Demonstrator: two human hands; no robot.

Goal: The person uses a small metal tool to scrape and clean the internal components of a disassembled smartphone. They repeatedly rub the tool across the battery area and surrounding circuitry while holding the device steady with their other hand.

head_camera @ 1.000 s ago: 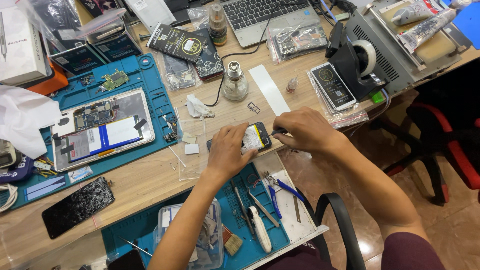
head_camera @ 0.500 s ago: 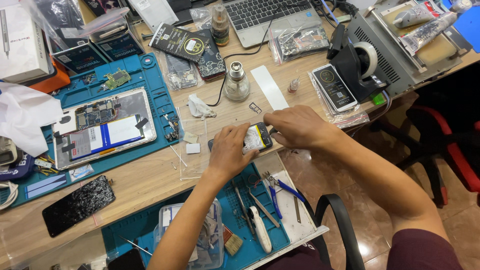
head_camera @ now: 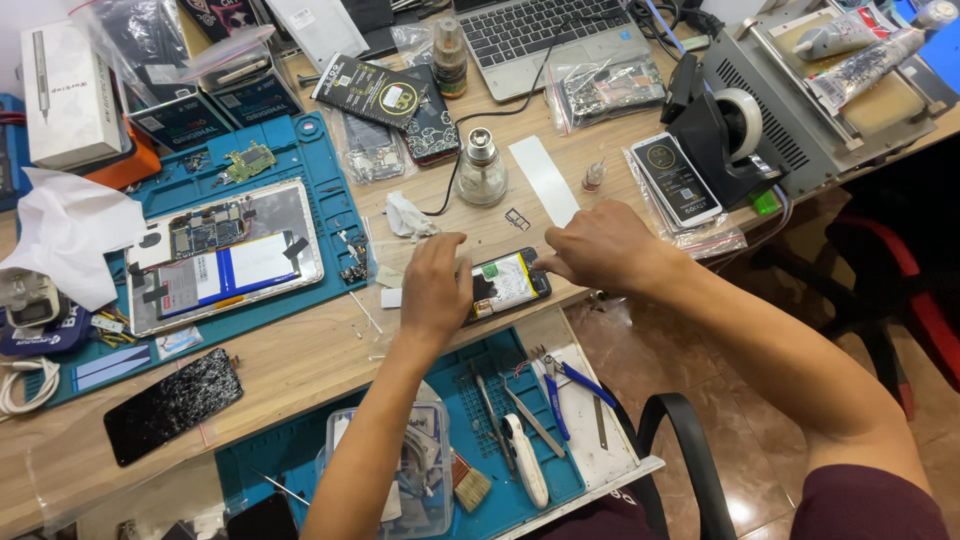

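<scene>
Head view, left hand (head_camera: 436, 283) pressing flat on opened phone (head_camera: 508, 283), right hand (head_camera: 590, 248) pinching its far end, wooden table (head_camera: 300, 350), blue mat (head_camera: 330, 225) nearby

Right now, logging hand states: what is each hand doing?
Left hand: flat, pressing down the small opened black phone.
Right hand: fingers pinched at the phone's top end.

On the bench (head_camera: 300, 350) lie an opened tablet (head_camera: 225, 255) on a blue mat (head_camera: 330, 200), a cracked phone (head_camera: 172, 405), a laptop (head_camera: 545, 25), a tape dispenser (head_camera: 735, 125), a glass bottle (head_camera: 482, 165) and blue-handled pliers (head_camera: 565, 385).
</scene>
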